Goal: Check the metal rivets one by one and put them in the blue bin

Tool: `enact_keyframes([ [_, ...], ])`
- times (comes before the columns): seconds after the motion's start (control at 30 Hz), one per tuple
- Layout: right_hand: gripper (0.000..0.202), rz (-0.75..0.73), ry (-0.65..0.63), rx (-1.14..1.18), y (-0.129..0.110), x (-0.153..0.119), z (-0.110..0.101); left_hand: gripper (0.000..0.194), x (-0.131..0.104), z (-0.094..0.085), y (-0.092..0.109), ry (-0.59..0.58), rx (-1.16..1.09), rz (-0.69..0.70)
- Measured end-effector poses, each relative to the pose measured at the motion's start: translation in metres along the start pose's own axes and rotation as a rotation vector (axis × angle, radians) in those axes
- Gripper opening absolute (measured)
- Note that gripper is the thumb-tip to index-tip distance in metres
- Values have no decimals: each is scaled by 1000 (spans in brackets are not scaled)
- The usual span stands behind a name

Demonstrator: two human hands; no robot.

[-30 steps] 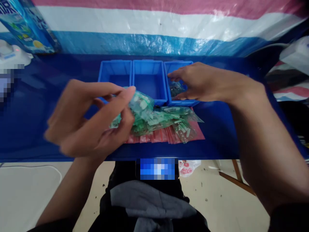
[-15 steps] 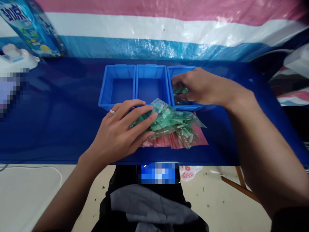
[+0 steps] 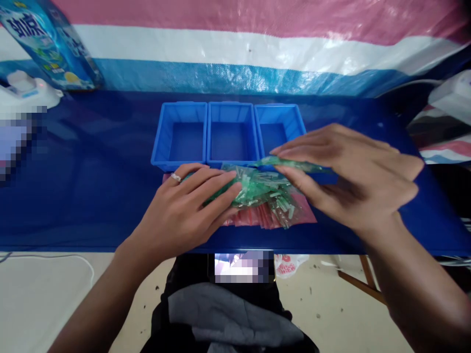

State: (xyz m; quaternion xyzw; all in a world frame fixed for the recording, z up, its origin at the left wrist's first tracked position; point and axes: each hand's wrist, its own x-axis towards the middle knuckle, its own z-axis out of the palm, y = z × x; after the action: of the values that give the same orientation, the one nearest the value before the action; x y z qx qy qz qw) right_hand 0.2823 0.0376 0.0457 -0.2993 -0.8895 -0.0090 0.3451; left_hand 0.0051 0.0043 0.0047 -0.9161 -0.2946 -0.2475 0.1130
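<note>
My left hand (image 3: 191, 203), a ring on one finger, rests with fingers stretched out over a heap of clear green plastic bags (image 3: 253, 189). Small pale green pieces show inside those bags. Beneath them lie red plastic bags (image 3: 253, 215), fanned in a row. My right hand (image 3: 349, 171) pinches a green plastic bag (image 3: 300, 163) between thumb and fingers, just above the heap's right side and in front of the right blue bin (image 3: 300, 120). Beside that bin stand the middle blue bin (image 3: 231, 162) and the left blue bin (image 3: 158, 142); all three show bare floors.
A blue detergent bag (image 3: 55, 54) and a white power strip (image 3: 33, 93) are at the back left. A striped plastic sheet (image 3: 235, 46) hangs behind the blue table (image 3: 91, 196). A phone (image 3: 243, 267) with a blurred screen lies on my lap.
My right hand has come out of the right bin, back toward me, with a green plastic bag; that bin's floor now shows. My left hand stays on the heap, barely shifted.
</note>
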Motion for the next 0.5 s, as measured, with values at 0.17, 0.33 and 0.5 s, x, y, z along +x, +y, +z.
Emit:
enact_keyframes([
  [0.17, 21, -135, -16, 44, 2, -23, 17, 36, -12, -9, -1, 0, 40, -27],
  [0.33, 24, -142, -8, 60, 4, -28, 33, 37, -15, -9, -8, 20, 27, -64],
  [0.5, 36, -133, -67, -68, 12, -25, 25, 36, -21, -10, -15, 39, -23, -106],
])
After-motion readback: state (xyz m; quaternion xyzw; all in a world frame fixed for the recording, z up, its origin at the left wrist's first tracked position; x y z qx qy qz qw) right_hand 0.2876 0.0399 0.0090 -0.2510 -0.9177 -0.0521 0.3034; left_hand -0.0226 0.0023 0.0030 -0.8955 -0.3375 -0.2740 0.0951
